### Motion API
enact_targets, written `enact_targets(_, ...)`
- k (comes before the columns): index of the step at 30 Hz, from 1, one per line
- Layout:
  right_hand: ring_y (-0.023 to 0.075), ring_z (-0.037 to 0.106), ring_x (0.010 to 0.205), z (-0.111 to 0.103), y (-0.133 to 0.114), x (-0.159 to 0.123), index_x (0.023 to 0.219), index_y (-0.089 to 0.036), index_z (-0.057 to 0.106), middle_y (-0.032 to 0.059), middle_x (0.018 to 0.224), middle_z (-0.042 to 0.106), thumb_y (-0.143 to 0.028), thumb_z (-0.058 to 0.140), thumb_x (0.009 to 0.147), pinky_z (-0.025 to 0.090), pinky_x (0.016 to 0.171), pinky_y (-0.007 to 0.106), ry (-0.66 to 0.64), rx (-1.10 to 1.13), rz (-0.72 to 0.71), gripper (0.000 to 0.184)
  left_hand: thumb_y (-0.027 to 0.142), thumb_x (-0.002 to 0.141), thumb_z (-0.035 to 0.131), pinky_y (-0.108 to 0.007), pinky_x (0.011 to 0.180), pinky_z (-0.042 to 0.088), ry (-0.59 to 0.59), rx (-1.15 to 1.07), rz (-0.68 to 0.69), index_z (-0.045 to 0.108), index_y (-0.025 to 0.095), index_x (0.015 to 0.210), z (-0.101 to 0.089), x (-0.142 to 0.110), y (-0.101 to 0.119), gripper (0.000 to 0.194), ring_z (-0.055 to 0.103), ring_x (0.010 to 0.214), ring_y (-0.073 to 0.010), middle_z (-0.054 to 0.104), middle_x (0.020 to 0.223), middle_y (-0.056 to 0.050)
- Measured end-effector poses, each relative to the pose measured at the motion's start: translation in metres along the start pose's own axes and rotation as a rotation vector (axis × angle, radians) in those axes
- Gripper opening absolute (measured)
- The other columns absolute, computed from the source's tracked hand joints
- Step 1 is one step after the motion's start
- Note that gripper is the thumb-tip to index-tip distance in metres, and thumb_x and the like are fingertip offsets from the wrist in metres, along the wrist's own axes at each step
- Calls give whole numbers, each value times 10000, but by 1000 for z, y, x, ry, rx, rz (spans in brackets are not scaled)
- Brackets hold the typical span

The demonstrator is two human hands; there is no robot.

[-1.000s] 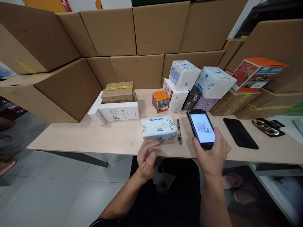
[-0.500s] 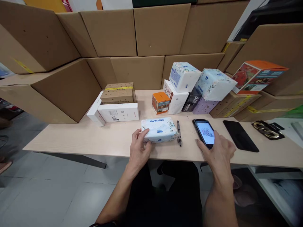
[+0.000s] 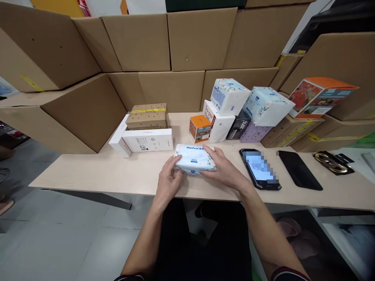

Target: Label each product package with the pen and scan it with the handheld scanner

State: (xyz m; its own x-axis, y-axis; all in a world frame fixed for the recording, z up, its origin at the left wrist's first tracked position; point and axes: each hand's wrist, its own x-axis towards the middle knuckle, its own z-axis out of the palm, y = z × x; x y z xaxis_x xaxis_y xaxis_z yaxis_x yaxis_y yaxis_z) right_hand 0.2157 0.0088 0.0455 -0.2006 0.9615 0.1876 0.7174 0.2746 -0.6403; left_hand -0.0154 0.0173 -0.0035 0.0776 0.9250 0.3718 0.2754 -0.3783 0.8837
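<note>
A pale blue flowered tissue pack (image 3: 193, 158) lies on the light wooden table (image 3: 96, 171) near its front edge. My left hand (image 3: 169, 180) grips the pack's left end, fingers curled round it. My right hand (image 3: 224, 168) wraps over the pack's right end. A black phone (image 3: 259, 169) with its screen lit lies flat on the table just right of my right hand, untouched. The pen seen before is hidden under my right hand.
Behind the pack stand a small orange box (image 3: 199, 128), a white box (image 3: 148, 140) with a brown box (image 3: 148, 116) behind it, and stacked tissue packs (image 3: 228, 95). A flat black pad (image 3: 299, 175) and black-gold clips (image 3: 333, 163) lie to the right. Large cardboard cartons (image 3: 187, 39) wall the back.
My right hand laid the phone flat on the table, let go and moved left onto the tissue pack. My left hand rose from the table edge and closed on the pack's left end.
</note>
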Motion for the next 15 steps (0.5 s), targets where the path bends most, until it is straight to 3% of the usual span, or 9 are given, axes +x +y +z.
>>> enact_targets(4, 272, 599, 1148, -1, -6, -5, 1460, -282, 469, 98, 1249, 510, -413, 760, 739, 507, 1014, 461, 141, -11, 148, 789, 278, 871, 612, -429, 1086, 463, 76, -20, -106, 521, 275, 1427, 0, 2, 0, 564, 583, 1245, -232, 550, 1444, -109)
enact_targets(8, 225, 642, 895, -1, -7, -14, 1464, -211, 474, 139, 1263, 473, -484, 738, 731, 551, 926, 468, 343, -35, 362, 825, 337, 891, 613, -441, 1076, 463, 64, 26, -147, 587, 251, 1354, -2, 1, -1, 472, 610, 1187, -231, 616, 1353, -107)
enact_targets(11, 167, 617, 732, 7, -4, -10, 1471, -169, 460, 161, 1284, 439, -463, 744, 708, 576, 874, 468, 369, 22, 366, 866, 334, 891, 614, -450, 1086, 449, 42, 63, -148, 603, 250, 1334, -2, 1, -2, 451, 596, 1214, -239, 631, 1337, -101)
enact_targets(15, 173, 626, 728, 18, 0, 6, 1438, -178, 490, 145, 1243, 457, -495, 772, 682, 580, 880, 477, 414, 68, 310, 867, 331, 888, 619, -445, 1080, 452, 61, 62, -157, 613, 245, 1317, -2, 1, -2, 437, 597, 1217, -243, 639, 1326, -102)
